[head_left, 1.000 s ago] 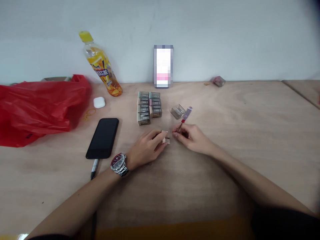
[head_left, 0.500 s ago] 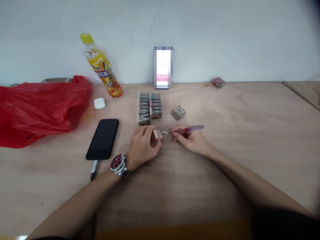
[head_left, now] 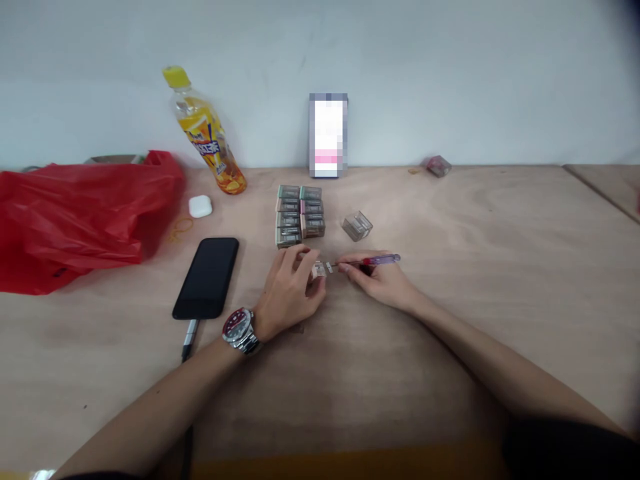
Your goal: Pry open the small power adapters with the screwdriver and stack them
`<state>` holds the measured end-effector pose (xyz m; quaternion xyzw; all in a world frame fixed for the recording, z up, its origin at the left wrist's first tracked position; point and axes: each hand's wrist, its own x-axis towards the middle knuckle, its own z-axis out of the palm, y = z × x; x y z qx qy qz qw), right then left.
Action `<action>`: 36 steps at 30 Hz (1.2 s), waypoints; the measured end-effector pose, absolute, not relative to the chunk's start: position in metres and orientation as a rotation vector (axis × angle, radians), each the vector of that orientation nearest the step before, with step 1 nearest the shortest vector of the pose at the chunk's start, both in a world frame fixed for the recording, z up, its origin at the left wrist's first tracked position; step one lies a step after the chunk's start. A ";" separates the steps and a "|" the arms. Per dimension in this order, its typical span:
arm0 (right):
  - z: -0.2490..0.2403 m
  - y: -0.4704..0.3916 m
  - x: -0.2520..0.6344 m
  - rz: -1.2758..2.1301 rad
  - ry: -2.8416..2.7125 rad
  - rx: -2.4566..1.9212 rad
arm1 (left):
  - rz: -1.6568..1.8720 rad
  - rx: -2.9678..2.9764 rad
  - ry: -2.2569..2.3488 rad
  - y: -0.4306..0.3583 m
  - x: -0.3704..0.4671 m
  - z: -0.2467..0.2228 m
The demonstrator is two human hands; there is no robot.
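My left hand (head_left: 293,283), with a watch (head_left: 240,329) on the wrist, has its thumb and fingers curled round a small pale block (head_left: 319,270) that looks like a pencil sharpener body, partly hidden by the fingers. Just right of it is a tiny metal piece (head_left: 329,267), like a sharpener blade. My right hand (head_left: 377,277) grips a thin screwdriver (head_left: 383,260) with a red and purple see-through handle, its shaft aimed left at the metal piece. Beyond my hands, sharpeners with smoky covers (head_left: 313,225) stand in two columns. A loose smoky clear cover (head_left: 357,227) lies to their right.
A black phone (head_left: 206,279) with a cable lies left, near a white earbud case (head_left: 201,206), a rubber band (head_left: 181,229) and a red plastic bag (head_left: 90,227). A drink bottle (head_left: 207,137) and a lit phone (head_left: 328,137) stand by the wall. A reddish clear piece (head_left: 439,166) sits back right.
The screwdriver and right fingers have shifted slightly left. My left fingers have lifted and loosened somewhat round the pale block, which has turned. The metal piece now sits at a steeper angle.
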<state>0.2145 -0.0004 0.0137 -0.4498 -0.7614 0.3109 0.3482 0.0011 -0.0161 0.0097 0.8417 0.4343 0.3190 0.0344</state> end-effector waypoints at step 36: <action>0.016 -0.007 0.210 0.961 -1.975 -1.108 | 0.828 2.775 1.210 -0.015 0.001 0.007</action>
